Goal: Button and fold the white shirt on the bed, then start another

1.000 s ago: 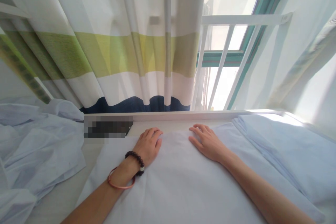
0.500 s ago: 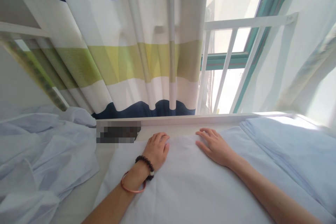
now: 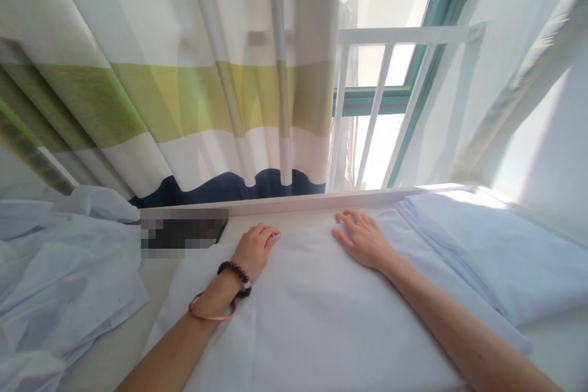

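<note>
A white cloth (image 3: 316,312) is spread flat on the bed in front of me. My left hand (image 3: 256,250) lies palm down on its far left part, the fingers extended and close together. Around that wrist are a dark bead bracelet (image 3: 235,271) and a copper-coloured bangle (image 3: 212,317). My right hand (image 3: 362,237) rests on the cloth's far right part, fingers apart and thumb out. Neither hand lifts any fabric. The undersides of both hands are hidden. To the right, a folded pale blue-white cloth (image 3: 482,251) lies near my right forearm.
Crumpled white fabric (image 3: 64,282) is heaped at the left. A dark, pixelated object (image 3: 181,233) sits by the bed's far edge (image 3: 298,203). Behind that edge hang a striped curtain (image 3: 202,98) and a white railing (image 3: 408,35) before a window.
The view has turned slightly right, so the scene sits further left. My hands are a little wider apart, and the left thumb is closer to its fingers.
</note>
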A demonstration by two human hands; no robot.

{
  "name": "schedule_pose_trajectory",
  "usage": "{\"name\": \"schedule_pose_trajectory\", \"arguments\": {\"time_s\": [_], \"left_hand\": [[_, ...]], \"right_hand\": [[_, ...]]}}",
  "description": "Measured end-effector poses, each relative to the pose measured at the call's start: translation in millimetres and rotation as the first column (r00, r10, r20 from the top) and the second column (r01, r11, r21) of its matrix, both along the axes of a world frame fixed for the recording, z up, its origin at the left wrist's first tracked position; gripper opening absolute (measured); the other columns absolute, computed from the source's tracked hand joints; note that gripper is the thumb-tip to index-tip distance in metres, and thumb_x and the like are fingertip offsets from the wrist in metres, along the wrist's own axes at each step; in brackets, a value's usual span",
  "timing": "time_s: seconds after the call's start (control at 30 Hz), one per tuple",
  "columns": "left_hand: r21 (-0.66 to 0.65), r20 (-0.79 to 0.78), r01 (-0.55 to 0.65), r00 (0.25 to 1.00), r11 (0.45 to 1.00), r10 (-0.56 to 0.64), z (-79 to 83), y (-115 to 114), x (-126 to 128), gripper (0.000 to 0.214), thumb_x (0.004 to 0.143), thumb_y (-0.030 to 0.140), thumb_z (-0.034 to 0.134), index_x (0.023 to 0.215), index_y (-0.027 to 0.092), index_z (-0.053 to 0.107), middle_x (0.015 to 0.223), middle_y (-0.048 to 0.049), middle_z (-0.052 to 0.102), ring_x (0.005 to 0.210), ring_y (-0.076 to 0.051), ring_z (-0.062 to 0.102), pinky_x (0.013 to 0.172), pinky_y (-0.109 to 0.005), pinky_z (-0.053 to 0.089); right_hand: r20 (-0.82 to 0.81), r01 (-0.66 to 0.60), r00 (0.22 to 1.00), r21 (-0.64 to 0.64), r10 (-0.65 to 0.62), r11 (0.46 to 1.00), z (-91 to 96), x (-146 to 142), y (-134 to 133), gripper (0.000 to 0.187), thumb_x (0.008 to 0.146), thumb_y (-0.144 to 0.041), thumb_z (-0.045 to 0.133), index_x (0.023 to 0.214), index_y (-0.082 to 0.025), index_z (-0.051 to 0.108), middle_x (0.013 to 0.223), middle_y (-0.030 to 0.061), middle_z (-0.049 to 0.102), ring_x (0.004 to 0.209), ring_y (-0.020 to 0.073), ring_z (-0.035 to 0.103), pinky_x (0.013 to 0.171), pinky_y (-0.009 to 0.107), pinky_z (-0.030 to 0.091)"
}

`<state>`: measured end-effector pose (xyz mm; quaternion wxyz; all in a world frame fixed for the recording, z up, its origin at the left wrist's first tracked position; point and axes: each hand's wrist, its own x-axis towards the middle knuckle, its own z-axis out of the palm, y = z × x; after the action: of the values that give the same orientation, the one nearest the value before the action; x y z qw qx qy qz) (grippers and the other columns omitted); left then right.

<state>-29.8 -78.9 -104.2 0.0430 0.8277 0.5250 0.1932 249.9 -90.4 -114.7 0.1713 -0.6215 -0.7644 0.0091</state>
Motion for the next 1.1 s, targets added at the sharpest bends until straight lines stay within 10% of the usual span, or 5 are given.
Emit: {"name": "schedule_pose_trajectory", "arguments": {"time_s": [0.23, 0.43, 0.73, 1.1], "left_hand": [[-0.048, 0.118, 0.058, 0.992, 0.997, -0.052, 5.4, 7, -12, 0.028, 0.092, 0.029, 0.040, 0.090, 0.018, 0.066, 0.094, -0.0063, 0.069, 0.091, -0.020, 0.063, 0.087, -0.033, 0.049], [-0.071, 0.109, -0.004, 0.994, 0.997, 0.012, 9.1, 5, -10, 0.034, 0.094, 0.032, 0.033, 0.088, 0.019, 0.064, 0.090, -0.0063, 0.071, 0.086, -0.022, 0.066, 0.079, -0.034, 0.049], [0.055, -0.162, 0.020, 0.987, 0.998, -0.011, 20.0, -10, -1, 0.027, 0.090, 0.026, 0.043, 0.108, 0.019, 0.062, 0.115, -0.0107, 0.061, 0.103, -0.026, 0.056, 0.094, -0.047, 0.043], [-0.031, -0.194, 0.213, 0.957, 0.977, -0.215, -20.5, -37, 32, 0.054, 0.097, 0.051, 0.028, 0.147, 0.030, 0.031, 0.153, -0.0027, 0.031, 0.141, -0.025, 0.025, 0.115, -0.049, 0.017]], "right_hand": [[0.026, 0.242, 0.970, -0.002, -0.242, 0.970, -7.1, 32, 13, 0.057, 0.094, -0.048, 0.032, 0.132, -0.009, 0.048, 0.130, 0.0205, 0.051, 0.124, 0.0337, 0.043, 0.104, 0.049, 0.028], [0.041, 0.064, 0.997, -0.089, -0.060, 0.994, 13.8, 68, 16, 0.027, 0.088, -0.032, 0.050, 0.106, -0.021, 0.066, 0.112, 0.0073, 0.065, 0.102, 0.0211, 0.060, 0.089, 0.031, 0.043], [0.089, 0.090, 0.992, 0.053, -0.095, 0.995, 35.3, 83, 18, 0.025, 0.088, -0.021, 0.046, 0.092, -0.020, 0.071, 0.099, 0.0075, 0.068, 0.095, 0.0229, 0.060, 0.088, 0.034, 0.041], [0.117, 0.154, 0.980, 0.045, -0.158, 0.987, -7.6, 75, 18, 0.041, 0.092, -0.012, 0.031, 0.122, -0.017, 0.059, 0.123, 0.0135, 0.058, 0.112, 0.0252, 0.055, 0.096, 0.038, 0.041]]}}
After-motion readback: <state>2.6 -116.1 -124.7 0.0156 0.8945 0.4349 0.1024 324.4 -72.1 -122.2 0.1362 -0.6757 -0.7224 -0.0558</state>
